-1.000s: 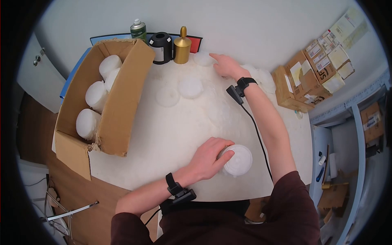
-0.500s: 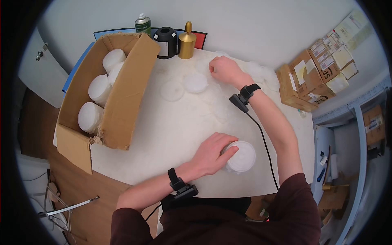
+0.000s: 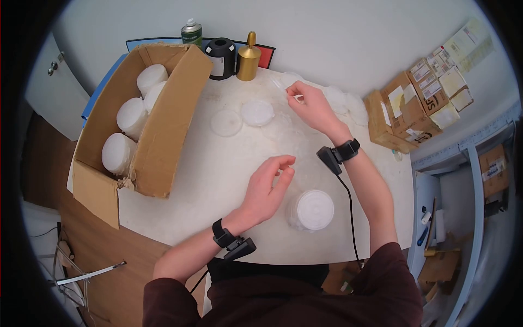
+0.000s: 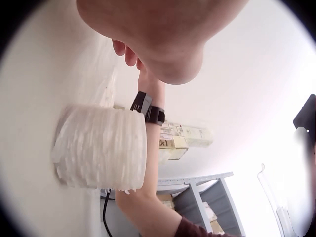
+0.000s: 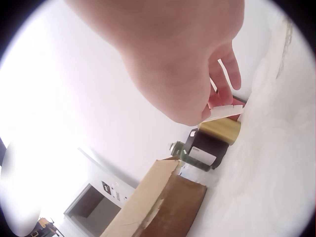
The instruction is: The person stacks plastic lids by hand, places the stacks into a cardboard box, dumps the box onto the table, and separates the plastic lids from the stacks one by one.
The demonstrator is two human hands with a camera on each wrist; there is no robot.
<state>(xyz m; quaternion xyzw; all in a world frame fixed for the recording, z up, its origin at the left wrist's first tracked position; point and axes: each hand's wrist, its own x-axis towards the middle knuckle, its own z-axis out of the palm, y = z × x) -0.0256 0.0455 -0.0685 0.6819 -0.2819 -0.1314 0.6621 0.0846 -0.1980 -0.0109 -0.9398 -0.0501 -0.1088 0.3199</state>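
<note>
Thumb and fingers of my right hand point(image 3: 314, 107) pinch a thin translucent white lid point(image 5: 224, 112) by its edge. In the head view it is tilted almost edge-on, above the far part of the table. A short white stack of round lids point(image 3: 315, 210), ridged all the way down its side in the left wrist view, stands near the table's front edge. To the left of that stack my left hand point(image 3: 263, 188) hovers apart from it, fingers loosely bent and holding nothing. One clear lid point(image 3: 226, 123) and a whiter round lid point(image 3: 257, 113) lie mid-table.
At the left, a long open cardboard box point(image 3: 158, 136) holds several white cylindrical stacks point(image 3: 131, 117). Along the wall stand a spray can point(image 3: 192, 34), a black canister point(image 3: 221, 59) and a gold canister point(image 3: 248, 62). Cardboard cartons point(image 3: 406, 109) sit at the right rear, beside crumpled clear plastic point(image 3: 348, 103).
My left hand has let go of the lid stack and drawn back leftward and up. My right hand, earlier reaching to the far lid, has come back a little with a lid pinched in it.
</note>
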